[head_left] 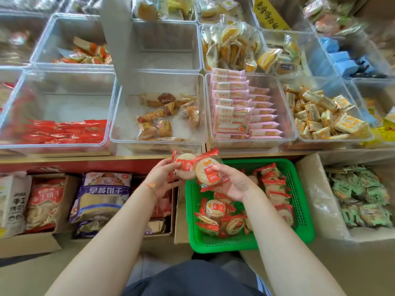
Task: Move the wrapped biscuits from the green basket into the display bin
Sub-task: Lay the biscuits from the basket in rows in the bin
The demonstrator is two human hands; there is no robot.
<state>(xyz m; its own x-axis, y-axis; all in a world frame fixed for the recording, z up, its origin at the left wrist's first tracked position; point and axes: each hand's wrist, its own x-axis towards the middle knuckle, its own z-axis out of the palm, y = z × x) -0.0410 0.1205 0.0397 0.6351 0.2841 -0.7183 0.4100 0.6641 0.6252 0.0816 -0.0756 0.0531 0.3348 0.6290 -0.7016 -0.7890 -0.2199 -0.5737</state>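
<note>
Dark trousers (192, 280) fill the bottom edge, and two bare forearms reach forward from them toward the green basket (299, 210), the landmark for everything else. Just beyond the basket's far-left corner the left hand (163, 178), a thin red string bracelet (150, 185) on its wrist, pinches a round wrapped biscuit (185, 167) by its red-trimmed wrapper. Above the basket's far rim the right hand (232, 182) grips a second wrapped biscuit (208, 170) between thumb and curled fingers; the two packets overlap, touching at their edges. Inside the basket more wrapped biscuits (226, 218) of the same red-and-clear kind lie in a loose heap along its left and right sides. Beyond the basket, on the shelf above, stand clear display bins: one straight ahead and slightly left holds a few small wrapped cakes (158, 122), the bin (119, 116) further left holds flat red packets (64, 131), and the one ahead and right holds upright pink-wrapped sandwich cakes (233, 112). Left of the basket, cardboard boxes hold large snack bags, among them a blue-and-white bag (102, 197). Right of the basket a lined carton (312, 189) holds green-wrapped packets (363, 195).
</note>
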